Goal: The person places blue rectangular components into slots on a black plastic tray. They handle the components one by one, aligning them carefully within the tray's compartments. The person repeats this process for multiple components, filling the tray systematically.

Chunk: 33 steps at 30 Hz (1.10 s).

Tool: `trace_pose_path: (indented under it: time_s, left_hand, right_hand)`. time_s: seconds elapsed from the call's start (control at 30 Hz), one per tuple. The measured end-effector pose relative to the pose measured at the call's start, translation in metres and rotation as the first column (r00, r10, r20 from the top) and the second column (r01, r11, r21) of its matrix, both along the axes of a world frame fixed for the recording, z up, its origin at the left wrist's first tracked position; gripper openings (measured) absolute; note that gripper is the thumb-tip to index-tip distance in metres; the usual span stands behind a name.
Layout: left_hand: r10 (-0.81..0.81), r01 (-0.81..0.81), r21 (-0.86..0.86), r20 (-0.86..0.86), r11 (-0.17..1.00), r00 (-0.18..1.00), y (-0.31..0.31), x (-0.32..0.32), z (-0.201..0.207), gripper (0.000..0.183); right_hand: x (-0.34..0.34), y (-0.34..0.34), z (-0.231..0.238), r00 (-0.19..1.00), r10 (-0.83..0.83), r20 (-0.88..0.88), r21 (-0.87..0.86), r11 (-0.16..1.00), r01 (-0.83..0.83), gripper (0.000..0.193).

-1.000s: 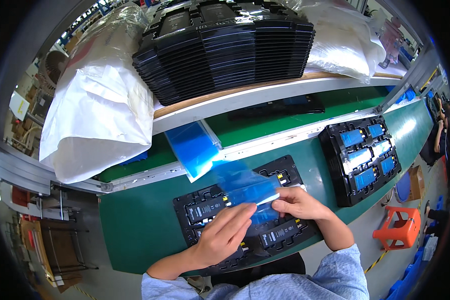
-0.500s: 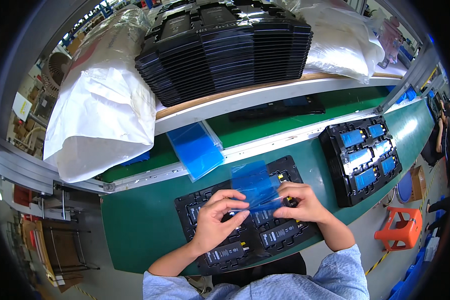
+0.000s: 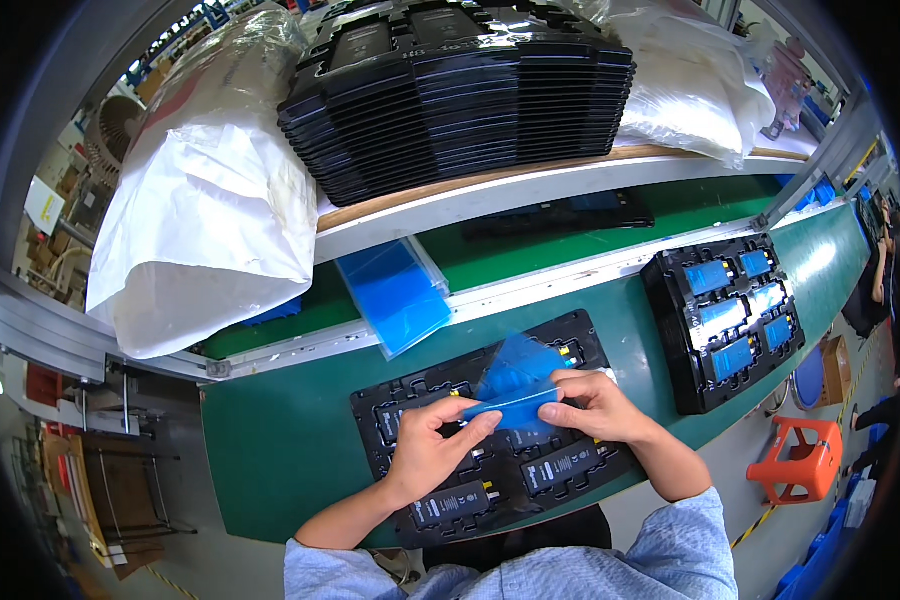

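Near the middle of the green tabletop's (image 3: 290, 450) near edge lies one black tray (image 3: 584, 335). Two black packs (image 3: 562, 468) show almost whole along its near side; the hands and film hide part of the rest, so I cannot count them all. Above the tray, two hands hold one blue film (image 3: 518, 410): the left hand (image 3: 433, 445) pinches its left end, thumb closed against the fingers, and the right hand (image 3: 602, 407) pinches its right end likewise. A loose flap rises behind the grip; I cannot tell how many layers there are.

Toward the tabletop's right end sits a black tray stack (image 3: 667, 345), its top bearing six blue-covered packs (image 3: 720, 317). At the far edge, one pile of blue sheets (image 3: 395, 300) lies across the white rail (image 3: 540, 290). Beyond stand two white bags (image 3: 205, 220).
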<state>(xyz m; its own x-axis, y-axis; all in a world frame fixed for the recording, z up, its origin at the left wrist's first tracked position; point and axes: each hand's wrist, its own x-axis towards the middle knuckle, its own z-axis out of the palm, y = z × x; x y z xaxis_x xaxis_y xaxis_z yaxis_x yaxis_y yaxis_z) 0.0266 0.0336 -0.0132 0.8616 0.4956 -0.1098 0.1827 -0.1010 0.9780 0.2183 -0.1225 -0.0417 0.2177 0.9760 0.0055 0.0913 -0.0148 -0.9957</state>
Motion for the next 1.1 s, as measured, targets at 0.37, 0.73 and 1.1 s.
trace_pose_path:
  time_s: [0.37,0.73,1.1]
  left_hand:
    - [-0.053,0.054,0.006,-0.045,0.999,0.998,0.003,0.001,-0.001,0.013]
    - [-0.021,0.014,0.374,0.014,0.927,1.000,0.005,0.003,-0.010,0.030]
    - [0.368,0.026,0.988,-0.081,0.152,0.926,0.016,-0.041,0.053,0.026]
  right_hand:
    - [0.000,0.001,0.002,0.998,-0.061,0.029,0.066,0.996,0.059,0.018]
    - [-0.010,0.000,0.007,0.938,-0.263,0.226,0.199,0.955,0.220,0.015]
    - [0.007,-0.038,0.012,0.892,-0.440,-0.102,-0.249,0.880,0.405,0.020]
